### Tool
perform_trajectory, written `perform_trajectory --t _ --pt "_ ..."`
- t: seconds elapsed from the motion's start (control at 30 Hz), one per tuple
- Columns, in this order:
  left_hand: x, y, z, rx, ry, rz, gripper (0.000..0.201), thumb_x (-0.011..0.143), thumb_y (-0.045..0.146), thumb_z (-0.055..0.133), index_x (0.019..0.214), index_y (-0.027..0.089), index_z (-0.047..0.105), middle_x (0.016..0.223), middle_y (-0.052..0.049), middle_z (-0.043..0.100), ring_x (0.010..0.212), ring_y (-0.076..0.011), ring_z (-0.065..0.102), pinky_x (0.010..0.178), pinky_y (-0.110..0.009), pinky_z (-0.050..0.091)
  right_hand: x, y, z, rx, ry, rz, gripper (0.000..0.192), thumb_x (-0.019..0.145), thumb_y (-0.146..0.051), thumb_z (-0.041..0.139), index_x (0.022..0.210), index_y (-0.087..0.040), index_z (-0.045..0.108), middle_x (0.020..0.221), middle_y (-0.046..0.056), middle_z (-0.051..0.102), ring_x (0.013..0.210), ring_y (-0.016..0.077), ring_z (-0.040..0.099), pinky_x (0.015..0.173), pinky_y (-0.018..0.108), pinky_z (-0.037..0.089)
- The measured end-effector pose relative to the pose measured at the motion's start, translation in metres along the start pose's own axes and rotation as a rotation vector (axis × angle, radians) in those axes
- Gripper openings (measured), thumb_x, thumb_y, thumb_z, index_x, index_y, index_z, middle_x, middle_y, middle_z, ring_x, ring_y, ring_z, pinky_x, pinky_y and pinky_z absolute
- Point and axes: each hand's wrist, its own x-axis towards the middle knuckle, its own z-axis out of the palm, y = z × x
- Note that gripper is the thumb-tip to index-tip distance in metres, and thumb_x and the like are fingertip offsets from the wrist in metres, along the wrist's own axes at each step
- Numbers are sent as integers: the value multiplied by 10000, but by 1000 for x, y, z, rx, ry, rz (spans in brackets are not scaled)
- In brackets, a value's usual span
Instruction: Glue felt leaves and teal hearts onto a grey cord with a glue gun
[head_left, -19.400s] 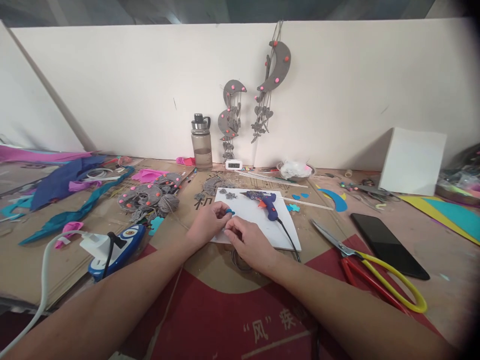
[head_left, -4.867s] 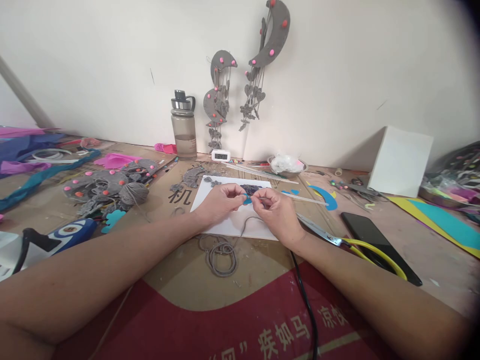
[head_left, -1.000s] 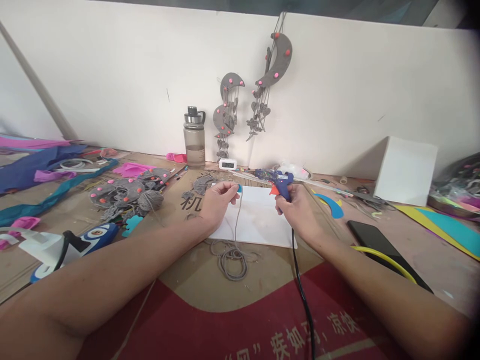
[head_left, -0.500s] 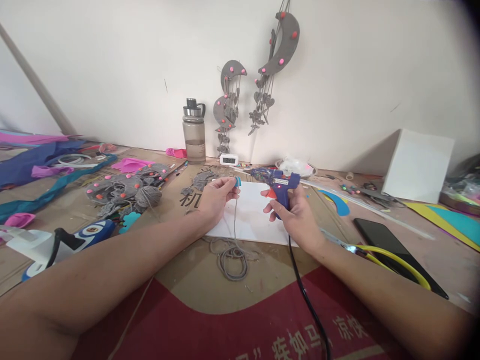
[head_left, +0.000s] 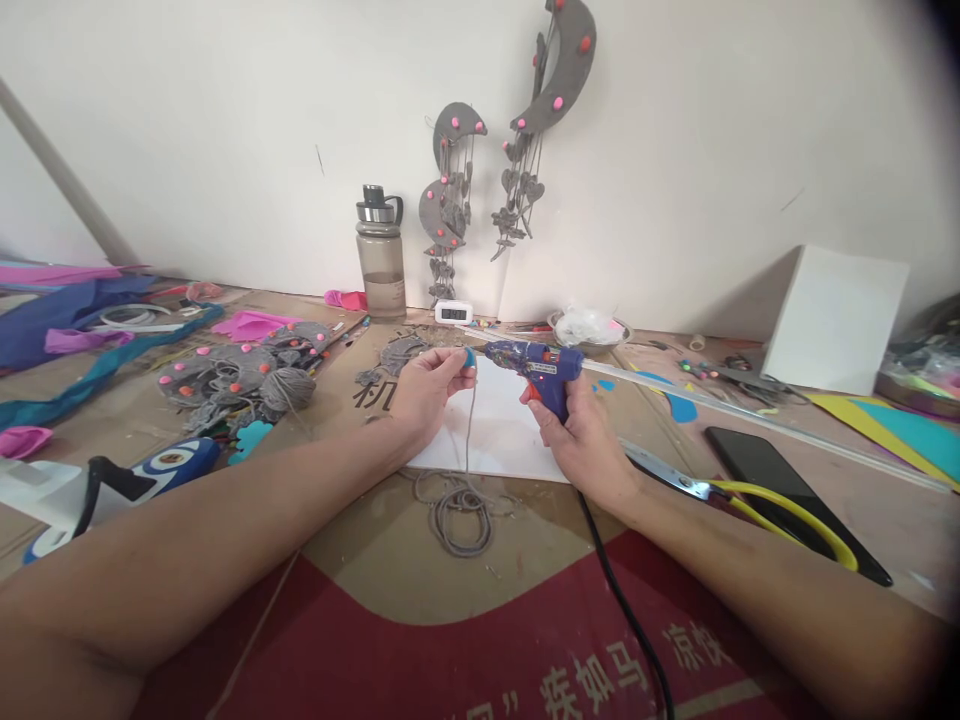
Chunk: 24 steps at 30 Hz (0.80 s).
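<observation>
Between the thumb and fingers of my left hand (head_left: 429, 393) is a small blue piece (head_left: 470, 357), mostly covered by the fingertips. Grey yarn (head_left: 470, 430) hangs down from it to a loose coil (head_left: 460, 518) on the cardboard. My right hand (head_left: 589, 440) grips a dark blue glue gun (head_left: 534, 366) by its handle, a finger at the orange trigger. Its nozzle points left, close beside the blue piece; whether they touch I cannot tell. A clear glue stick (head_left: 675, 393) sticks out behind the gun. Under both hands lies a white sheet (head_left: 510, 430).
Yellow-handled scissors (head_left: 701, 487) and a black phone (head_left: 772, 480) lie by my right forearm. A water bottle (head_left: 381, 260) and small digital clock (head_left: 454, 313) stand at the wall. Grey moon hangings (head_left: 574, 70) hang there; more grey pieces (head_left: 232, 375) lie left. The gun's black cord (head_left: 615, 590) runs towards me.
My right hand has tilted the glue gun and brought its nozzle down beside the blue piece. The fingers have closed further around handle and trigger. My left hand keeps its pinch. The view has shifted slightly.
</observation>
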Motion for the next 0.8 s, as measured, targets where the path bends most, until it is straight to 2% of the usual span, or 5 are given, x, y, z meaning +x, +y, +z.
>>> perform_trajectory --t 0.37,0.8 --pt "0 -2 1 51 23 10 238 616 282 780 699 122 625 647 0 589 590 -113 593 634 -301 510 0 -5 2 -17 -5 16 387 900 -347 484 1255 -214 404 1183 139 606 1058 272 589 898 451 468" --pt "-1 -2 1 38 22 20 204 631 257 765 711 122 635 649 -1 593 586 -107 590 614 -288 511 -1 1 3 -36 -2 10 391 900 -335 478 1259 -206 391 1188 144 601 1070 276 577 917 463 455"
